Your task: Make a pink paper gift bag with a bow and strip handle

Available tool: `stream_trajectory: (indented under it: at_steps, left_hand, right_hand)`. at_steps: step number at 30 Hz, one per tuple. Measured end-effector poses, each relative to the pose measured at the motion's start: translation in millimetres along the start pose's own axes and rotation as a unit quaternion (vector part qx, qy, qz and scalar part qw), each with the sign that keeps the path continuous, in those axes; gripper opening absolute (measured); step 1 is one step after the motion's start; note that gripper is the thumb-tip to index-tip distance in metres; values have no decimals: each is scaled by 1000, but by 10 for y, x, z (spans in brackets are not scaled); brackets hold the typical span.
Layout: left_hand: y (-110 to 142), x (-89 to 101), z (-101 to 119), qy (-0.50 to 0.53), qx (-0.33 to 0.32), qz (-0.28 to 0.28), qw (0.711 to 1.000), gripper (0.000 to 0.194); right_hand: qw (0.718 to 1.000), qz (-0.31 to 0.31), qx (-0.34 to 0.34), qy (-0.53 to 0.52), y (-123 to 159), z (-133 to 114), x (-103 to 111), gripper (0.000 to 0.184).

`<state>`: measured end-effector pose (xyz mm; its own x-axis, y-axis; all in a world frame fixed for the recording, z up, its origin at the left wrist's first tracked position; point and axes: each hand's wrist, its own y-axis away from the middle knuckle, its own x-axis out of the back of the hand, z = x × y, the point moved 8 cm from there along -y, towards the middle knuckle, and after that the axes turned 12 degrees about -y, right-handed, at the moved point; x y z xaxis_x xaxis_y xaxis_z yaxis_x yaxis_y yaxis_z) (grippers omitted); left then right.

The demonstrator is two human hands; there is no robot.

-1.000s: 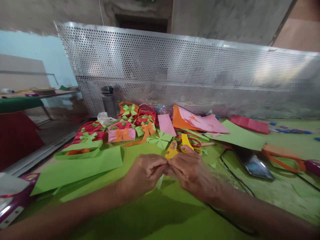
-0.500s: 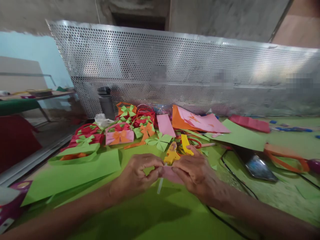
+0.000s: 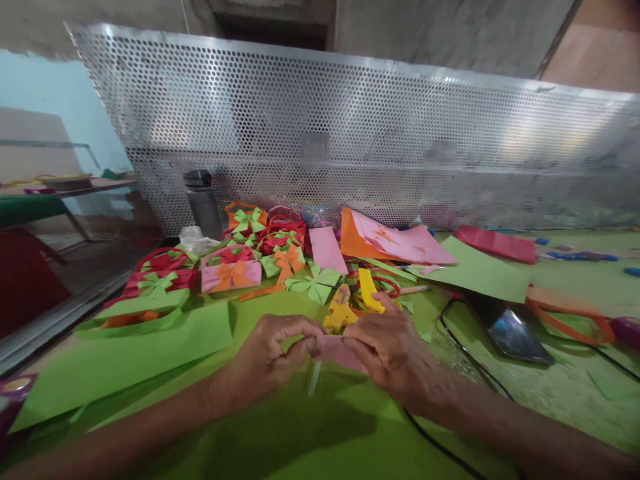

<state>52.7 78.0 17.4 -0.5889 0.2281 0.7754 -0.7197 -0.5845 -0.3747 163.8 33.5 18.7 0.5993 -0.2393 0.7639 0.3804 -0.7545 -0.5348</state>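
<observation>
Between my two hands, a small strip of pink paper (image 3: 340, 351) is stretched just above the green work surface. My left hand (image 3: 285, 350) pinches its left end between thumb and fingertips. On the other end, the thumb and fingers of my right hand (image 3: 387, 350) close in a pinch. Right behind the paper lies what looks like a yellow glue gun (image 3: 341, 310), its raised yellow part (image 3: 369, 290) close to my right index finger. A translucent glue stick (image 3: 315, 378) shows below the strip's left end; the paper and fingers hide its upper part.
Several small paper bags with bows (image 3: 233, 275) stand at the back left, near a grey bottle (image 3: 203, 207). Green sheets (image 3: 135, 363) lie left. To the right are a phone (image 3: 520, 337), a black cable (image 3: 465, 350) and an orange paper handle (image 3: 570, 317). A perforated metal panel (image 3: 375, 120) stands behind.
My left fingers have shifted slightly left along the strip, so more of the pink paper shows. My right hand keeps nearly the same grip. The view has swung slightly.
</observation>
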Motion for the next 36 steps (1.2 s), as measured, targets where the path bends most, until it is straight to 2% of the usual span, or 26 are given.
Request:
stream_trajectory:
  at_steps: [2,7,13,18,24,27,32,36]
  left_hand:
    - [-3,4,8,-8,-3,5,1000,20]
    - [1,28,93,-74,-45,66,994,14]
    - [42,60,231,-115,-91,85,986,19]
    - [67,170,181,-89,-65,108,988,16]
    - [23,153,-52,-48,-1,72,996,17]
    - [-10,118,-108,-98,25,42,994,16]
    - [-25,4,126,-244,-41,6,969,18]
    - [5,-46,252,-284,-56,-4,957,30]
  right_hand:
    - [1000,4,-4,2,-19,4,17,27]
    - [1000,8,11,26,-66,-103,12,34]
    - [999,9,43,30,-93,-284,-20,31]
    - [1000,15,16,-21,-106,-236,55,22]
    - [999,32,-4,-28,-76,-47,95,17]
    - [1000,13,-21,-15,-73,22,41,20]
    - [1000,10,-1,-4,-86,-75,-40,22]
    - [999,22,35,-4,-89,-219,-65,19]
